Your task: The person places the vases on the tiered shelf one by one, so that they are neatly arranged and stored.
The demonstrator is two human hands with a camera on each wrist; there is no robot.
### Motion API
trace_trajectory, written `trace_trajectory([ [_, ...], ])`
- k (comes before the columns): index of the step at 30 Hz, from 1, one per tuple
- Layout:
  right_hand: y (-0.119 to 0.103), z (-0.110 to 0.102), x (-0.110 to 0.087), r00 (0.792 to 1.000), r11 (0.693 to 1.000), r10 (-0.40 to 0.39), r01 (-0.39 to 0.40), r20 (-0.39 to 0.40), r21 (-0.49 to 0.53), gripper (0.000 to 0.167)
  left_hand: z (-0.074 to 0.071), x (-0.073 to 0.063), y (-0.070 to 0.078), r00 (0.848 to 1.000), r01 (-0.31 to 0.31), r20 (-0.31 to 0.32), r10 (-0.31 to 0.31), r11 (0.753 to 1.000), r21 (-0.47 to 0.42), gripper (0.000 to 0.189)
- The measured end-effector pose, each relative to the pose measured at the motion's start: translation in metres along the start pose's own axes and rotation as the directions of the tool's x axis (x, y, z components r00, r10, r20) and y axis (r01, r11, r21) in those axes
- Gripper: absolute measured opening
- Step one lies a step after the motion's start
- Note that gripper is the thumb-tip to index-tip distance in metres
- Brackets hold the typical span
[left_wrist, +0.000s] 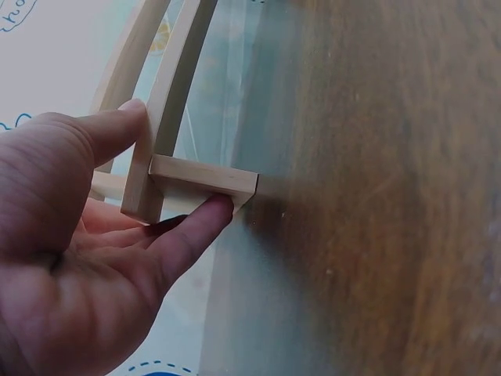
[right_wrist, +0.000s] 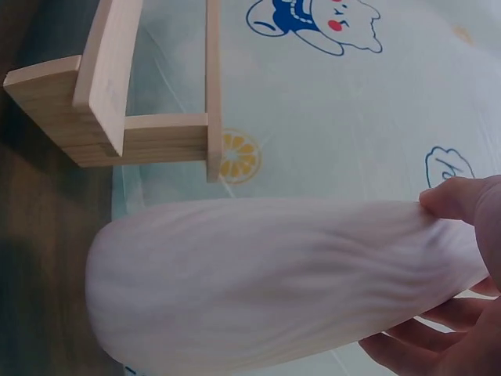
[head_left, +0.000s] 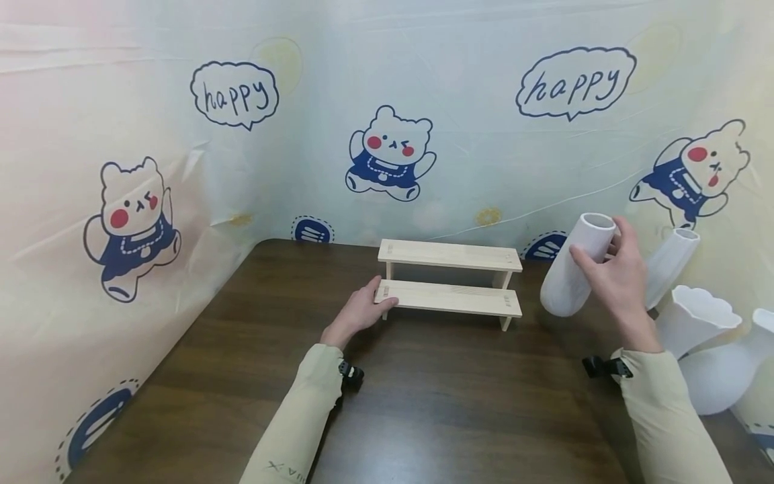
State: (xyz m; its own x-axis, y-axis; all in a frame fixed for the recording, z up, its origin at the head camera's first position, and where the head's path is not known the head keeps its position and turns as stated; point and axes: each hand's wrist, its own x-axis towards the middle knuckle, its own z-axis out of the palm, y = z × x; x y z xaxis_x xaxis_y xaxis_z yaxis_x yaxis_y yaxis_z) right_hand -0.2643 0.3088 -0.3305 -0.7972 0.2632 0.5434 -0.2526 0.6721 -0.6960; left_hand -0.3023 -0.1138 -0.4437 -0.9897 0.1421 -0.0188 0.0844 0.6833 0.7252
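Observation:
A two-step wooden stand (head_left: 450, 297) of pale wood stands toward the back of the table. My left hand (head_left: 358, 310) grips the left end of its lower step, with the thumb (left_wrist: 117, 129) on top and fingers around the end and leg. To the right of the stand, my right hand (head_left: 623, 279) holds a white ribbed vase (right_wrist: 250, 282) near its mouth, thumb on one side and fingers on the other. This vase leans, its mouth toward the right; whether its base touches the table cannot be told.
Several more white vases stand along the right side: a slim one (head_left: 668, 265) behind my right hand, one with a scalloped rim (head_left: 695, 319), and a round-bellied one (head_left: 719, 373) partly behind my sleeve. A printed cloth (head_left: 471, 168) hangs behind the dark wooden table (head_left: 447, 396).

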Motion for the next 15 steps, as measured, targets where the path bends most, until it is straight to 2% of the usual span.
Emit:
trace_trajectory([
  [7, -0.007, 0.002, -0.001, 0.999, 0.999, -0.027, 0.028, 0.017, -0.046, 0.075, 0.001, 0.000, -0.001, 1.000, 0.004, 0.002, -0.004, 1.000, 0.000, 0.084],
  [15, -0.014, 0.006, -0.001, 0.999, 0.999, -0.036, 0.037, 0.041, -0.026, 0.076, 0.000, 0.000, -0.001, 1.000, -0.006, 0.000, 0.006, 1.000, -0.002, 0.084],
])
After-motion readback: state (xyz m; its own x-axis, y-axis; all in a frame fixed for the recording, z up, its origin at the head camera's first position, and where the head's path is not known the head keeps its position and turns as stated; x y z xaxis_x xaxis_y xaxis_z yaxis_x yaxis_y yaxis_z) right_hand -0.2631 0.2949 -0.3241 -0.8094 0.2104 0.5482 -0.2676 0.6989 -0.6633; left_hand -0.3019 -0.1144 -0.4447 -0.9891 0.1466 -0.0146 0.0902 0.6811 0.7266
